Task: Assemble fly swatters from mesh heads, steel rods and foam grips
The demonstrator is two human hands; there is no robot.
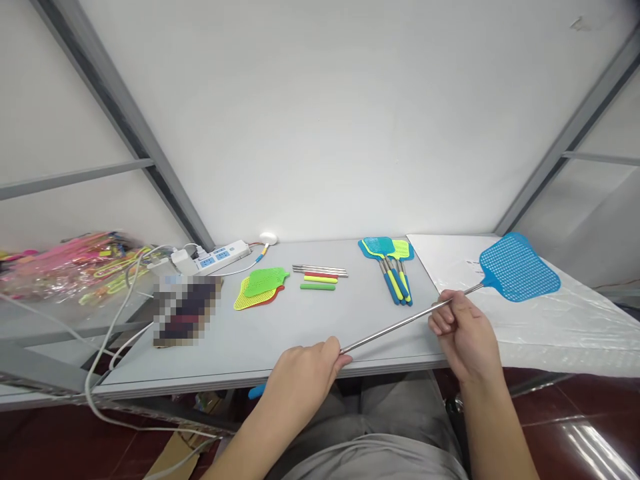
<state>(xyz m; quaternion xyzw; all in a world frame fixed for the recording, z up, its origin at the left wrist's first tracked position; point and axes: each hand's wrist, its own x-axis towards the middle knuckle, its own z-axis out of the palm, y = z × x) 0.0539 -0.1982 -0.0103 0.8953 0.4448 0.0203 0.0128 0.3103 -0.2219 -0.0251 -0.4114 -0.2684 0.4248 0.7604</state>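
Note:
Between my hands stretches a blue fly swatter [523, 268] with a long metal rod, held at a slant over the front of the table. My left hand [307, 373] is closed around its lower end, and the blue tip of the handle pokes out past the fist. Near the swatter's head, my right hand [463, 327] pinches the rod. Behind, several whole fly swatters [395, 273] lie in a pile. To the left are loose swatter heads [263, 287] in green, yellow and red. Metal rods [320, 269] and coloured handle sleeves [319, 287] lie in the middle.
A power strip [223, 257] with plugs and white cables sits at the back left, near a pixelated dark item [187, 311]. White plastic wrap [545, 333] covers the right side. Bagged colourful goods [75, 267] fill the left shelf. Metal posts frame the table [240, 340].

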